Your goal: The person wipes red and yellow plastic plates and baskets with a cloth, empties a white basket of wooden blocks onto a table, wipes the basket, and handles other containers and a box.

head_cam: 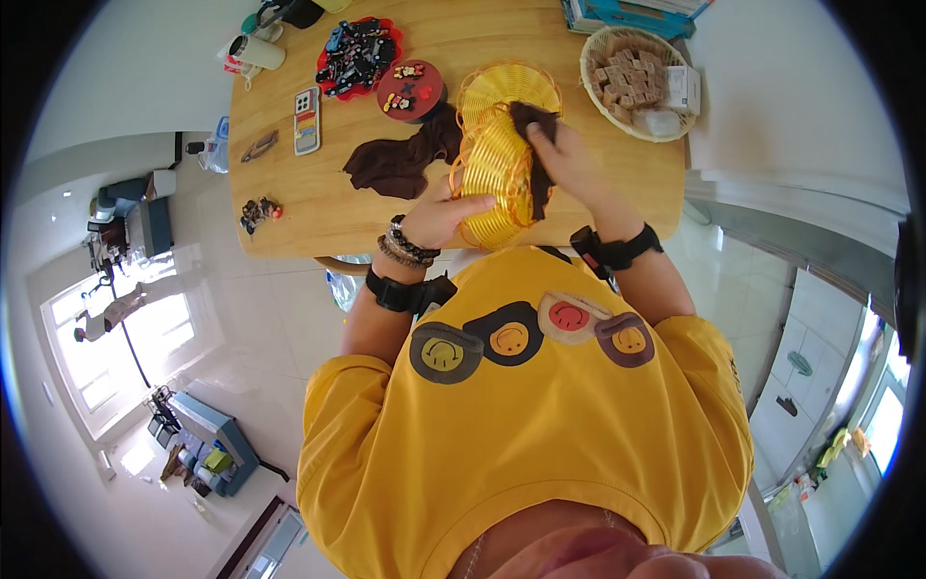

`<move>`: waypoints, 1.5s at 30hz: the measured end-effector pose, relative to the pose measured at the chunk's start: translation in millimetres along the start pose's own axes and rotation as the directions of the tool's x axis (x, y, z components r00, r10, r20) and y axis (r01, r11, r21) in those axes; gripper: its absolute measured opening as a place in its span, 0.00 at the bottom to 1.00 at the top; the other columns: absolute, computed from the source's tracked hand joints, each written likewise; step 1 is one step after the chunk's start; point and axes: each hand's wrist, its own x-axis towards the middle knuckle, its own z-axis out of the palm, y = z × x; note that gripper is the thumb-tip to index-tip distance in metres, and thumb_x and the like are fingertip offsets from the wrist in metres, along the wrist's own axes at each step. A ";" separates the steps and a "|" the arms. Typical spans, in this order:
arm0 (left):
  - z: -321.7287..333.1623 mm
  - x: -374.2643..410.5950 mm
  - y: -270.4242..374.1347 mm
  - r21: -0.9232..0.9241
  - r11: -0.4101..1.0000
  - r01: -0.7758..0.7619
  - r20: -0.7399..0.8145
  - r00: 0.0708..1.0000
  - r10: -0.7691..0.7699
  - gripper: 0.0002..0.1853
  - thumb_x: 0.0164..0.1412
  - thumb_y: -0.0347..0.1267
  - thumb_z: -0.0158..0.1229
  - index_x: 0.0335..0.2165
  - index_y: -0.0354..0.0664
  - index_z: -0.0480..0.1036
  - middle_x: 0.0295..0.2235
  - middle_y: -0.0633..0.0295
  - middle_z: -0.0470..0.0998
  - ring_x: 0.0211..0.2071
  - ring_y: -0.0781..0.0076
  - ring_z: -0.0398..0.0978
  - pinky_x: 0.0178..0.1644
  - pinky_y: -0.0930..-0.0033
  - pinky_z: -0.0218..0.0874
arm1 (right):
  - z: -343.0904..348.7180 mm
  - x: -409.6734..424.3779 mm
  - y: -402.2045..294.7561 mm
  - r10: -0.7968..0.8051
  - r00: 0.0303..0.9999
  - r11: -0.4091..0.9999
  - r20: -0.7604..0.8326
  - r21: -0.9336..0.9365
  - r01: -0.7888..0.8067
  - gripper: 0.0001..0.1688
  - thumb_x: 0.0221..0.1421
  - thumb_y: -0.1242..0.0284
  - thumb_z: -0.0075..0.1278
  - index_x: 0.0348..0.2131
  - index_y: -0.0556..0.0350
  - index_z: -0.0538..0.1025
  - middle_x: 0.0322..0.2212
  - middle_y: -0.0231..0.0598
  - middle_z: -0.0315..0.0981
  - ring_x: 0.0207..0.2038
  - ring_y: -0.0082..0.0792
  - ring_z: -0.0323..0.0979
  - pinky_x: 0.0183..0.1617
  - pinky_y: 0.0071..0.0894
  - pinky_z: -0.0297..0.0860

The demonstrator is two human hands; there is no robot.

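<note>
My left hand (441, 217) grips the near edge of a yellow woven basket (495, 170), which is tilted up above the wooden table (325, 224). A dark brown cloth (542, 170) is pinched in my right hand (564, 159) and lies against the basket's right side. Just beyond, another yellow woven basket (499, 83) rests on the table. To the left of the baskets a second dark brown cloth (398, 163) lies crumpled. The far side of the held basket is partly covered by the cloth.
A red tray (394, 36) of toy cars, a round dark red box (434, 90), a toy phone (307, 121), glasses (259, 146) and small figures (259, 213) are on the left. A basket (584, 79) of wooden blocks sits at right. A white bottle (259, 52) is far left. Another person (119, 311) is far off.
</note>
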 end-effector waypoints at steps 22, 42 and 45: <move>-71.7 132.2 -96.7 0.893 -0.450 -0.004 0.023 0.999 0.037 0.34 0.51 0.38 0.51 0.56 0.61 0.48 0.59 0.53 0.43 0.60 0.59 0.43 0.56 0.39 0.36 | -87.9 -109.7 170.3 0.638 0.740 0.711 -0.210 0.529 -0.463 0.18 0.54 0.68 0.44 0.42 0.62 0.68 0.36 0.38 0.70 0.38 0.32 0.69 0.42 0.29 0.66; -4.4 248.3 -71.6 0.955 0.293 0.049 -0.111 0.974 0.199 0.38 0.54 0.40 0.48 0.57 0.40 0.40 0.36 0.52 0.73 0.35 0.57 0.72 0.37 0.63 0.64 | -177.5 -12.3 211.7 0.782 0.469 0.607 -0.410 0.670 -0.426 0.33 0.49 0.52 0.48 0.42 0.64 0.67 0.37 0.42 0.67 0.38 0.35 0.67 0.39 0.33 0.67; 0.0 260.9 -77.6 0.911 0.402 0.090 -0.162 0.976 0.148 0.41 0.55 0.40 0.49 0.57 0.35 0.35 0.31 0.54 0.75 0.31 0.63 0.74 0.36 0.67 0.64 | -174.6 -19.4 198.3 0.711 0.592 0.627 -0.380 0.724 -0.289 0.32 0.48 0.57 0.51 0.43 0.65 0.64 0.37 0.44 0.67 0.38 0.36 0.67 0.40 0.34 0.67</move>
